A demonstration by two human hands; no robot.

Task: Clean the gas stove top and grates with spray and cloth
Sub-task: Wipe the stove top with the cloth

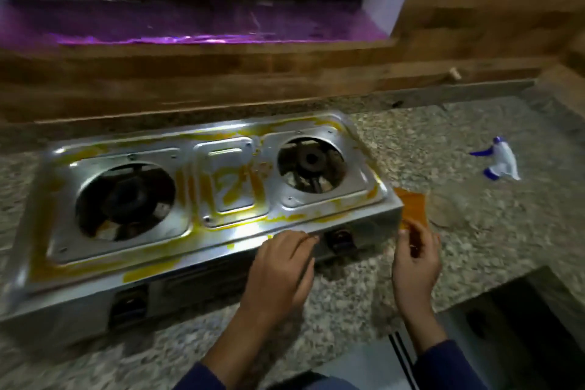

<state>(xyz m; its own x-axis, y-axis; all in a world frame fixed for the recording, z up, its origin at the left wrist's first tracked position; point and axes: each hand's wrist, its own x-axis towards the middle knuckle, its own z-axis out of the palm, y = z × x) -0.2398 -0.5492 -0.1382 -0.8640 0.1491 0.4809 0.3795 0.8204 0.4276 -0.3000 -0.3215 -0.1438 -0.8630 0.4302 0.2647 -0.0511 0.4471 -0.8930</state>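
Note:
A two-burner steel gas stove [228,231] sits on the granite counter, its top smeared with yellow-orange stains. No grates are on the burners. My left hand [281,269] rests on the stove's front edge near the right knob [340,241], fingers curled, holding nothing. My right hand [416,260] pinches an orange cloth [411,203] just off the stove's right front corner. A white spray bottle with blue trigger [500,161] lies on the counter to the far right.
The speckled granite counter [474,247] ends at a cut-out edge at lower right. A wooden backsplash [221,73] runs behind the stove, with a purple-lit ledge above. A second knob [128,305] sits at the stove's front left.

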